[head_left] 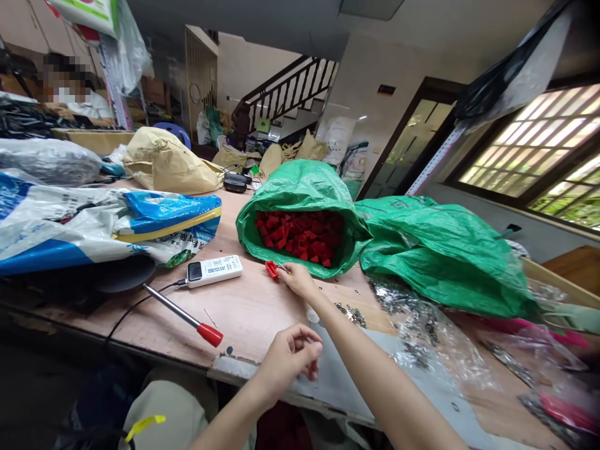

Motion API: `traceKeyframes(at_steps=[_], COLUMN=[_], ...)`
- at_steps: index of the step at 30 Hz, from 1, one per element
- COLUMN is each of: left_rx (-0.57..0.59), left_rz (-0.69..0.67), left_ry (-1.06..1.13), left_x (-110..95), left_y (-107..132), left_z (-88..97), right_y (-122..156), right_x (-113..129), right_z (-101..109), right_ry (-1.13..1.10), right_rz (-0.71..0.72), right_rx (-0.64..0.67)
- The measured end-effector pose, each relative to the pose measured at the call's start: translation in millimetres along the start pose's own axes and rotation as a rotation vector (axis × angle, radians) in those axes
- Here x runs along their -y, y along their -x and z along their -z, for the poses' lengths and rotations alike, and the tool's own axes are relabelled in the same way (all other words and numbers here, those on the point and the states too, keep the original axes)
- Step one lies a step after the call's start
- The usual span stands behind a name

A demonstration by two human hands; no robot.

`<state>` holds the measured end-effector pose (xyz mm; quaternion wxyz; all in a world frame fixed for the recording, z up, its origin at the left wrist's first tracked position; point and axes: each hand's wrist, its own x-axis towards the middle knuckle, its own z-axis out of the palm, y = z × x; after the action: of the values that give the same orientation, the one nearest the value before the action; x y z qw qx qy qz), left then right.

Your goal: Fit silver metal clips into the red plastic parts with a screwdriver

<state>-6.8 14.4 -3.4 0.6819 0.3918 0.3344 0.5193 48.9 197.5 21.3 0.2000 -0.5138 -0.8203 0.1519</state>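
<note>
Red, a small part (pixel 271 270) sits at the fingertips of the right hand (pixel 297 280), just in front of the mouth of a green bag (pixel 300 178) filled with more red pieces (pixel 300 234). The right forearm stretches long across the table (pixel 262 306) from the lower right, palm turned down, fingers drawn narrow on the part; a thin metallic sliver shows beside them.

The left hand (pixel 293 357) is nearer the body, over the table's front edge, back of the hand to the left, fingers half curled and the thumb laid toward their tips. Whether they hold anything, I cannot tell.

Small metal pieces (pixel 351 314) lie just beyond the right forearm.

As for print, the white device (pixel 214 270), cabled at one end, carries a dark screen and blue blocks of lettering too small to read. The blue-and-white sack (pixel 164 212) at left bears dark characters, broken up by folds and not legible. A faint mark shows on the second green bag (pixel 440 250), also unreadable.
</note>
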Motion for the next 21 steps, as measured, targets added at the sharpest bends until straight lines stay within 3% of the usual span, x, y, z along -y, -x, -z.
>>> traceKeyframes(at_steps=[4, 8, 9, 10, 12, 14, 16, 18, 21], left_rx=[-0.107, -0.522, -0.581, -0.574, -0.404, -0.201, -0.085, -0.044, -0.014], left_rz=[-0.043, -0.332, -0.419, -0.486, -0.529, -0.469, -0.402, -0.38, -0.37], left_ry=[-0.033, -0.437, -0.532, -0.596, -0.636, -0.616, -0.622, -0.664, -0.734], left_x=[-4.0, -5.8, -5.4, -4.8, -2.9, -1.1, 0.0, 0.7, 2.6], left_y=[1.8, 6.0, 6.8, 7.2, 8.0, 9.1, 11.3, 14.1, 18.2], left_z=[5.2, 14.7, 17.1, 19.1, 21.3, 20.7, 17.6, 12.9, 4.3], right_y=[16.4, 66.9, 83.6, 101.1, 135.1, 164.8, 187.5, 202.5, 211.3], right_x=[13.4, 21.6, 23.5, 25.4, 28.0, 26.4, 17.8, 1.4, -33.4], right_z=[-4.2, 6.4, 10.1, 13.7, 20.5, 28.0, 37.9, 50.7, 70.7], right_ry=[-0.153, -0.289, -0.32, -0.357, -0.548, -0.773, -0.883, -0.804, -0.406], right_rz=[-0.05, -0.161, -0.188, -0.214, -0.268, -0.328, -0.366, -0.359, -0.36], right_rx=[-0.028, -0.121, -0.135, -0.138, -0.101, -0.036, 0.054, 0.079, -0.139])
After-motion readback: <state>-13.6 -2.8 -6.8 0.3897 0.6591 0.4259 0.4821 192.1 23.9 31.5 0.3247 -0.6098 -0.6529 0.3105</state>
